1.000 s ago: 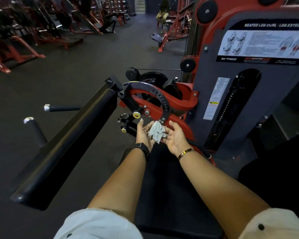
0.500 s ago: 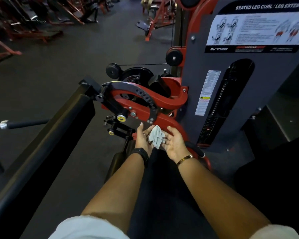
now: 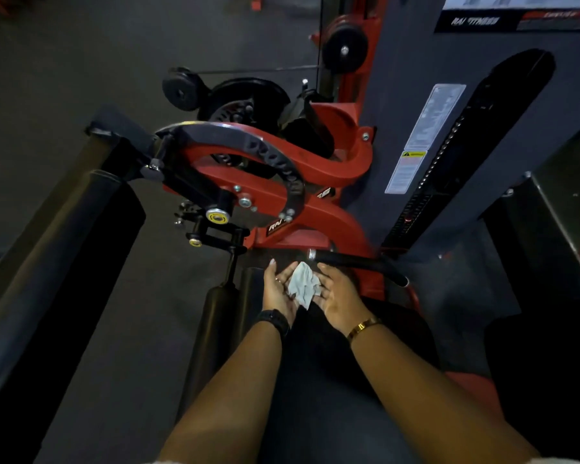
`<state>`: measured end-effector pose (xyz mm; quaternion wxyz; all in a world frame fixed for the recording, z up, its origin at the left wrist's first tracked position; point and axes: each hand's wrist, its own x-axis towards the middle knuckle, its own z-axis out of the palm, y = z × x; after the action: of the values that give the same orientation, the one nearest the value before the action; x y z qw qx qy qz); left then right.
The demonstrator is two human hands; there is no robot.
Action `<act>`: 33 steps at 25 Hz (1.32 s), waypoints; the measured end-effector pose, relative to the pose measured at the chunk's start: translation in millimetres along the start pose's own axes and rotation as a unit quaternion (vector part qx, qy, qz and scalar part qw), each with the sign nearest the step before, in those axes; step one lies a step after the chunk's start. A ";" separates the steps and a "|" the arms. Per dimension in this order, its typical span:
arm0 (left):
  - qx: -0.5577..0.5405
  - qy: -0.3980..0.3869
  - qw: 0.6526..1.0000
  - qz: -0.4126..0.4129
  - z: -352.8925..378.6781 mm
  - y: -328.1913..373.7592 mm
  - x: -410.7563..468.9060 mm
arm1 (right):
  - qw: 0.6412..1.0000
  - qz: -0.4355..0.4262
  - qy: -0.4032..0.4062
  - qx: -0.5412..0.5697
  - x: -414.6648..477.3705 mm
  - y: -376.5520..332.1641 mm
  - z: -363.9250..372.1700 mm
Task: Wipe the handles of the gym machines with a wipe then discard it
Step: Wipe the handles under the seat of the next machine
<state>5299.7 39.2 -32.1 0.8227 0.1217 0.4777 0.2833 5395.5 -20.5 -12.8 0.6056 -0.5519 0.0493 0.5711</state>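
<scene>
Landmark: the black rubber-gripped handle with a chrome end cap [image 3: 355, 262], which slopes down to the right along the machine's side.
Wipe: your crumpled pale grey wipe [image 3: 303, 285] sits just below the handle's chrome end, cradled between your two hands. I see no contact with the handle.
Left hand: your left hand [image 3: 277, 289] is below and left of the handle's chrome end, palm turned inward and fingers nearly straight. It is open and supports the wipe's left edge.
Right hand: your right hand [image 3: 339, 296] lies directly under the handle with relaxed fingers. It is open, and the wipe's right side rests against it. I cannot tell whether the fingertips touch the handle.
Wrists: a black wristwatch [image 3: 275, 321] is on your left wrist and a gold bangle [image 3: 362, 326] on your right, both below the handle.
Frame: the curved red steel frame [image 3: 318, 226] rises just above the handle.
Tower: the tall grey weight-stack housing [image 3: 399, 95] stands above and to the right of the handle.
Knob: a yellow-faced round knob [image 3: 217, 216] sits well to the left of the handle and a little higher.
Pad: a long black padded roller [image 3: 57, 262] runs far to the left of the handle.
</scene>
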 end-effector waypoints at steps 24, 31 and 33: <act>0.090 -0.044 0.995 -0.016 -15.7 3.3 189.3 | 0.549 -0.378 0.014 -0.745 179.9 6.9 -13.5; 0.095 -0.056 0.993 -0.035 -17.3 4.8 188.7 | 0.366 -0.484 -0.075 -0.791 194.4 13.1 -33.1; 0.114 -0.061 0.991 -0.033 -18.4 4.1 188.4 | 0.363 -0.509 -0.052 -0.779 187.9 7.1 -47.7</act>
<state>5354.7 150.9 -174.7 0.8401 0.2161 0.4592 0.1916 5481.9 62.8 -165.2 0.0831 -0.6672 -0.7394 -0.0333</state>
